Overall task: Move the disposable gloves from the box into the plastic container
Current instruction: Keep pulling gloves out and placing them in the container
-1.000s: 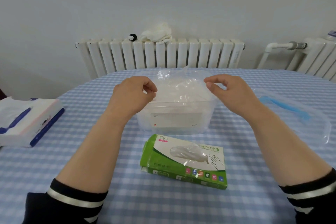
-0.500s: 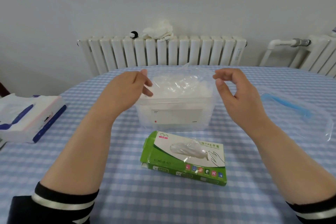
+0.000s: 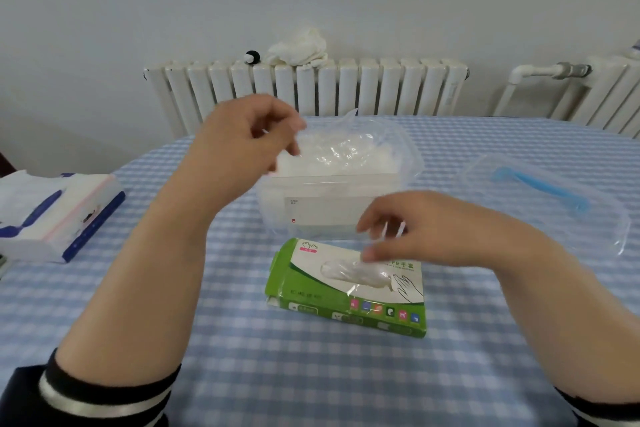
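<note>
Since half a second ago the right hand [image 3: 426, 229] has dropped from beside the container to hover just above the green and white cardboard glove box [image 3: 346, 291], fingers loosely curled around nothing, thumb tip close to the clear film glove [image 3: 353, 272] poking from its oval slot. Meanwhile the left hand [image 3: 249, 142] has lifted over the near-left corner of the clear, rounded-rectangular plastic container [image 3: 332, 198]; motion blur hides whether its bent fingers pinch any film, so I cannot tell its grip.

Most transferred gloves [image 3: 339, 149] lie heaped in the container as thin, crinkled, glossy sheets, mounded above the rim.

Risks, as I judge them: that springy heap may spill over the far rim if brushed. Film this slippery clings, so one pull could drag several gloves out, or lift the light, dented box off the blue-checked tablecloth [image 3: 311, 374]. A clear lid with a blue strip [image 3: 540, 184] lies to the right.
</note>
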`<state>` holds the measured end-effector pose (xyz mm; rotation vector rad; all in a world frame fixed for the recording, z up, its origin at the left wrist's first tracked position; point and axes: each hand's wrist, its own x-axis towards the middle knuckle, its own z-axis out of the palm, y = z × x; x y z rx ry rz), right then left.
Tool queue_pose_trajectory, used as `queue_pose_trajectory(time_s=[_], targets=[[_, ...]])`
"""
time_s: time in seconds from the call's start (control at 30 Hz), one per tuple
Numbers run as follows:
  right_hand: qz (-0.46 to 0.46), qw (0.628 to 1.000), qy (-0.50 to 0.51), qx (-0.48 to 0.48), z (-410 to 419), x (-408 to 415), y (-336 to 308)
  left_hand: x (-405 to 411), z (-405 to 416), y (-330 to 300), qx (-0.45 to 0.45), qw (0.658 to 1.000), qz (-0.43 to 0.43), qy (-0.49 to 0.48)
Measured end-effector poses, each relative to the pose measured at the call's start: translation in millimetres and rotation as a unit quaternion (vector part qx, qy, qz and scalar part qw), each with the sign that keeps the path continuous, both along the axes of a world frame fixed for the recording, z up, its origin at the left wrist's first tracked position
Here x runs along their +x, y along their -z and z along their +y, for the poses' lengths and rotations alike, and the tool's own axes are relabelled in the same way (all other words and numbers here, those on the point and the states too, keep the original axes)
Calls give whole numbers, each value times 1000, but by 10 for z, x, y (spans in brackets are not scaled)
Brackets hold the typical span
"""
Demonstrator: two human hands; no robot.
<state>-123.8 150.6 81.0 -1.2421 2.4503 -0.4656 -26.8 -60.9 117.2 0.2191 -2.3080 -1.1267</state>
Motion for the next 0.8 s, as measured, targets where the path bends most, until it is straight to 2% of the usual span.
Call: queue_pose_trajectory(time_s=[0.07, 0.17, 0.23, 0.3, 0.43, 0.6, 0.7, 0.8], targets=[[12, 996, -38, 86, -82, 73, 146, 60, 176, -35, -33, 983, -129, 124], [49, 993, -61, 85, -209, 64, 351, 24, 313, 159, -202, 905, -325, 188], [88, 992, -53, 67, -232, 26, 354, -51, 379, 376, -293, 850, -392, 193], [79, 995, -48, 43, -223, 3, 315, -135, 407, 580, -340, 824, -412, 186], [38, 998, -38, -13, -196, -16, 311, -254, 424, 780, -358, 811, -427, 179], [-33, 988, 6, -152, -182, -59, 276, -288, 410, 807, -334, 815, -443, 169], [-101, 962, 36, -251, -179, -50, 216, -303, 374, 813, -319, 823, -428, 194], [-133, 903, 92, -397, -125, -72, 68, -305, 357, 857, -292, 836, -413, 212]])
